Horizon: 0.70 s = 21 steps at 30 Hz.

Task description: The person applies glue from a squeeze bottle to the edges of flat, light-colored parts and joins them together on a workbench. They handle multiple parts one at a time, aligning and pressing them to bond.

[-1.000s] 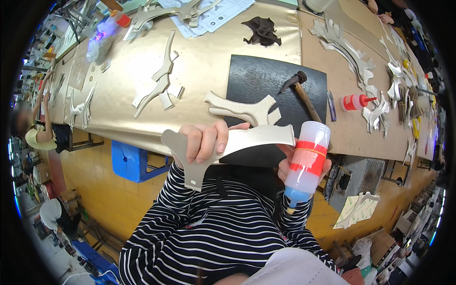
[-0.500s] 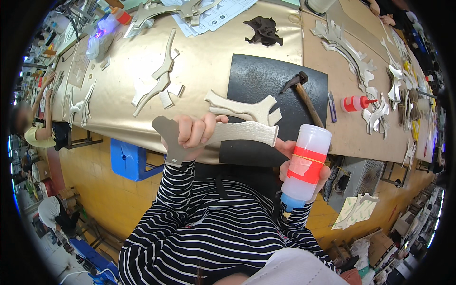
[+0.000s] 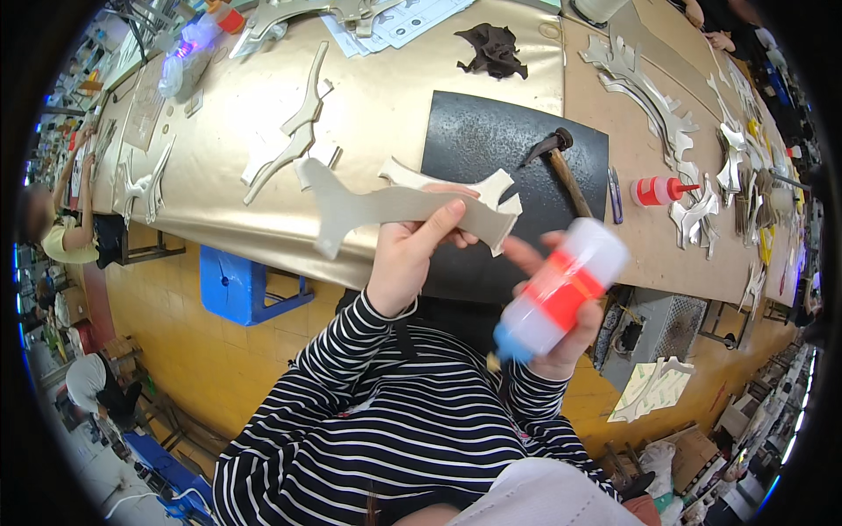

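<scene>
Right hand (image 3: 568, 344)'s wrapped around a squeeze bottle (image 3: 566, 285), blurry and tipped cap-down, one finger poking out toward the beige cutout (image 3: 377, 209), which the left hand (image 3: 408, 254) pinches by one end above the table edge. That cutout's blocking part of the similar pieces (image 3: 405, 174) lying right behind. Further back, a hammer (image 3: 568, 180) sits on the black mat (image 3: 469, 131), then there's a crumpled dark scrap (image 3: 491, 51) and some paper sheets (image 3: 425, 24).

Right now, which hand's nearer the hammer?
Right. The right hand, holding the bottle, is just below the hammer in frame; the left hand is farther, to the hammer's lower left.
</scene>
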{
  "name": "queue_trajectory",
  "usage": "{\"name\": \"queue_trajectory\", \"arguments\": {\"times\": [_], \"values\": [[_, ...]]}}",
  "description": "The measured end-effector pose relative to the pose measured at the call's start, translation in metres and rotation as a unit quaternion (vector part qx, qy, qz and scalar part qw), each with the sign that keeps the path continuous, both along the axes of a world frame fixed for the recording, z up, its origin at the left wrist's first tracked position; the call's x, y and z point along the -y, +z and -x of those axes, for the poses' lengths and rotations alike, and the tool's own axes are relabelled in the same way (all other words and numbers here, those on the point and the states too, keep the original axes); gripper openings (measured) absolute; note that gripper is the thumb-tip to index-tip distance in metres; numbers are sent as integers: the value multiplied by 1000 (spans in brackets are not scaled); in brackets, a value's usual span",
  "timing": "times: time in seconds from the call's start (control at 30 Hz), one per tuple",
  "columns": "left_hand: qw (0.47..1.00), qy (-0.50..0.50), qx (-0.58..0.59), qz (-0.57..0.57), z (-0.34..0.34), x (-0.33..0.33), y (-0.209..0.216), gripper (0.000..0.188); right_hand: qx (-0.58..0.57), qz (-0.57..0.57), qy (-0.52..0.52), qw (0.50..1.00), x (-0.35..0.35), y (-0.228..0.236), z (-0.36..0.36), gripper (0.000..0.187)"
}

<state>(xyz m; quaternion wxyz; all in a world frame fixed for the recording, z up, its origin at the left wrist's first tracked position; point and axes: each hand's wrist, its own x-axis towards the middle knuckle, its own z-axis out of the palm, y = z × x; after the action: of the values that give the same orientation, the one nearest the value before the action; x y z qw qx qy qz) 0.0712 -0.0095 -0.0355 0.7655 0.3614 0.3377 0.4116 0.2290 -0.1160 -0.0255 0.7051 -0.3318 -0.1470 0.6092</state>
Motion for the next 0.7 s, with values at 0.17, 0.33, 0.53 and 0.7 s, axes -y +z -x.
{"name": "queue_trajectory", "arguments": {"times": [0.17,0.33,0.53,0.7], "values": [[998,-51,-36,26,12,-2,23,25,350,-81,-467,808,-7,8,-17,96],[993,-110,-48,-16,11,6,39,24,345,-169,-468,795,-5,22,-25,102],[997,-71,-28,1,13,12,36,19,261,-269,-393,839,-9,20,-14,99],[990,-113,-83,-25,22,17,37,21,328,-193,-410,829,-8,15,-4,91]]}}
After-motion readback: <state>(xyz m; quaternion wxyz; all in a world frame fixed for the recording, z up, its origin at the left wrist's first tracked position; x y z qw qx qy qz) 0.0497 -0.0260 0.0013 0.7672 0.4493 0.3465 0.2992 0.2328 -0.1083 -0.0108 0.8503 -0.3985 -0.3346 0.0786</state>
